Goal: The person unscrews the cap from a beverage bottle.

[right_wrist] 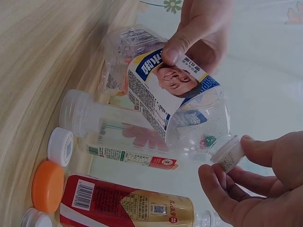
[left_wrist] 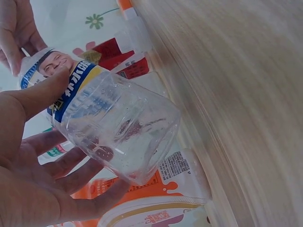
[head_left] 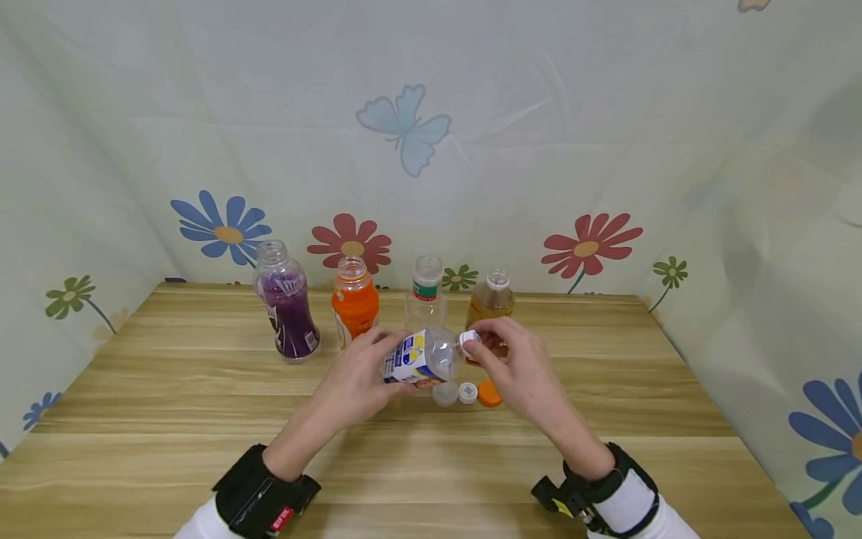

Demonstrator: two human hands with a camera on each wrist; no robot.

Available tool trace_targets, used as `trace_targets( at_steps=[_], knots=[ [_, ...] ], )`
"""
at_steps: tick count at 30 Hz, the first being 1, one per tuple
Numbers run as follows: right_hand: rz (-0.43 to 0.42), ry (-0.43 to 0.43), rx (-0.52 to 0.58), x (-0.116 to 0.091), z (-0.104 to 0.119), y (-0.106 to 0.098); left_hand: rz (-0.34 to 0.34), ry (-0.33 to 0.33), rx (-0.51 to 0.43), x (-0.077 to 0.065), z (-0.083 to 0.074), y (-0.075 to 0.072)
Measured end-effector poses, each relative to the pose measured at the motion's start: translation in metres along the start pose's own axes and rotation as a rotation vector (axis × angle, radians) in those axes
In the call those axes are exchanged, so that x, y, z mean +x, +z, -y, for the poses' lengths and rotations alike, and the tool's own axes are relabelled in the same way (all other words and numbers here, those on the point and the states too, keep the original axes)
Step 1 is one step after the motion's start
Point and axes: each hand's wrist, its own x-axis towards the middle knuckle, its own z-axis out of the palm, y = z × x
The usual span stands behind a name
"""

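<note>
My left hand [head_left: 364, 378] grips a clear plastic bottle [left_wrist: 128, 127] round its blue, white and yellow label, which carries a printed face. The bottle is tilted over the table, its neck toward my right hand, and looks drained apart from a few droplets inside. Thumb and fingers of my right hand [head_left: 521, 367] pinch the white bottle cap [right_wrist: 228, 153] at the bottle's mouth. On the table below lie a translucent cap [head_left: 444, 393], a white cap [head_left: 468, 393] and an orange cap [head_left: 489, 393].
Behind the hands stand uncapped bottles: a purple one [head_left: 288, 311], an orange one [head_left: 355, 303], a clear one with a green label [head_left: 426, 292] and an amber one [head_left: 490, 301]. Another pale cap [right_wrist: 35, 218] lies beside the orange one. A flowered curtain [head_left: 471, 187] hangs behind the wooden table [head_left: 168, 404].
</note>
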Motion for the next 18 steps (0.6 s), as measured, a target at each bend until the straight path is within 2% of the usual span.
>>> trace_targets(
  at_steps=[12,18],
  knots=[
    [0.035,-0.003,0.072,0.0002,-0.0012,0.0004,0.022,-0.025,-0.005,0.0003,0.0003,-0.0003],
    [0.042,-0.008,0.089,0.0004,-0.0026,0.0018,0.007,-0.031,-0.029,-0.0004,-0.0001,-0.0003]
  ],
)
